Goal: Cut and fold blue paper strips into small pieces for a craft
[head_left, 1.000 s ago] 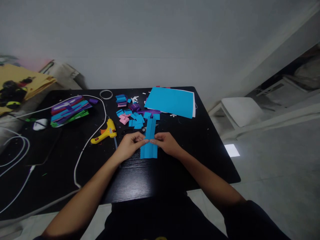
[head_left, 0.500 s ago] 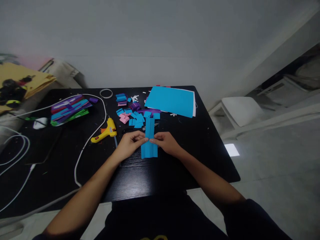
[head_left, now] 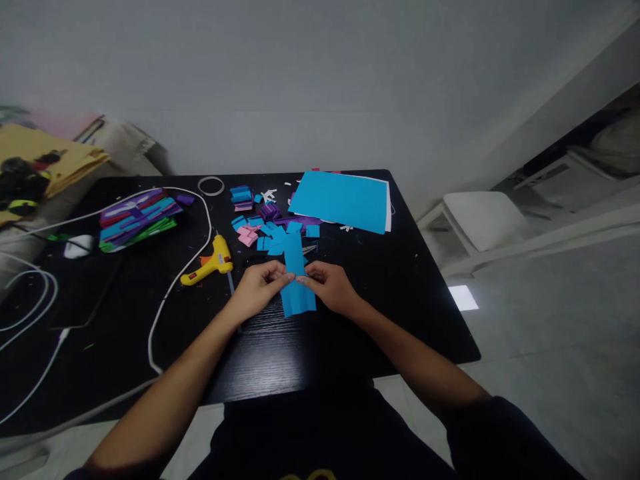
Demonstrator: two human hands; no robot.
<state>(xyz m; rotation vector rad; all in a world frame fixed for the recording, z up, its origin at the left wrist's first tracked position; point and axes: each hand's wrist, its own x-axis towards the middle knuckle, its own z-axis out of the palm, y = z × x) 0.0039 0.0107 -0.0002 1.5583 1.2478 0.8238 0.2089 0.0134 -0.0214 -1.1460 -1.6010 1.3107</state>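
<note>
Blue paper strip [head_left: 294, 255]: top now tilts L vs prev.

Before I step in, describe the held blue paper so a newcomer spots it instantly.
Find the black table, then the left hand and right hand over it. Between them they hold a creased blue strip, longer than the small loose blue pieces beyond.

The left hand [head_left: 259, 288] and right hand [head_left: 332, 287] pinch a creased blue paper strip [head_left: 295, 257]; beside it lie, apparently, silvery metal scissors [head_left: 310, 249].
</note>
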